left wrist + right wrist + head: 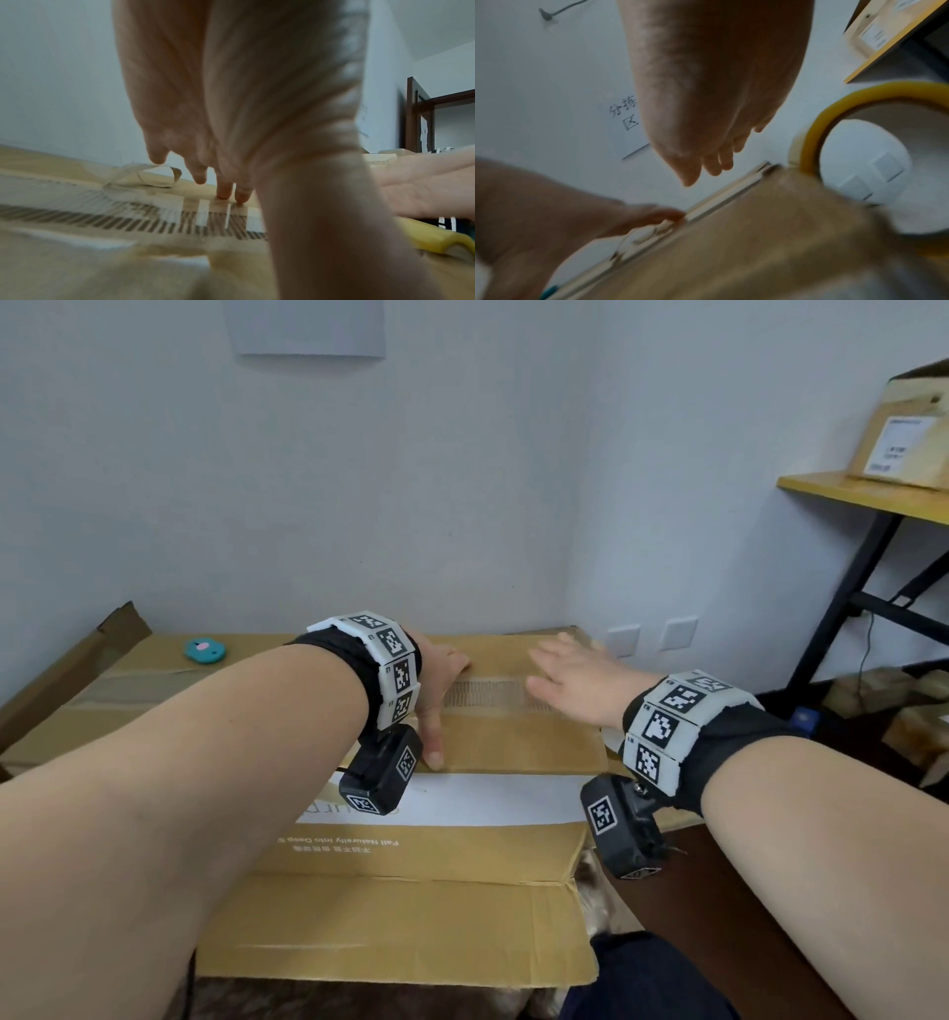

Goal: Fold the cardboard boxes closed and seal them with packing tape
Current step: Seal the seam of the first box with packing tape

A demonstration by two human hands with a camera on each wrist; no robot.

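Observation:
A large brown cardboard box (493, 742) lies in front of me with its top flaps folded down. A strip of clear tape (488, 695) runs along the seam, and a loose curl of tape (154, 176) lifts near the far edge. My left hand (444, 675) presses on the box top, straight fingers (223, 190) on the tape and thumb pointing toward me. My right hand (570, 675) is flat and open over the top near the right end, holding nothing. A yellow-rimmed roll of packing tape (816, 121) stands by the box's right edge and is hidden in the head view.
A small teal object (205, 650) sits on the far left of the box top. Another cardboard flap (400, 927) juts out low at the front. A yellow shelf (862, 492) on black legs holds a labelled carton (904, 439) at the right. The wall is close behind.

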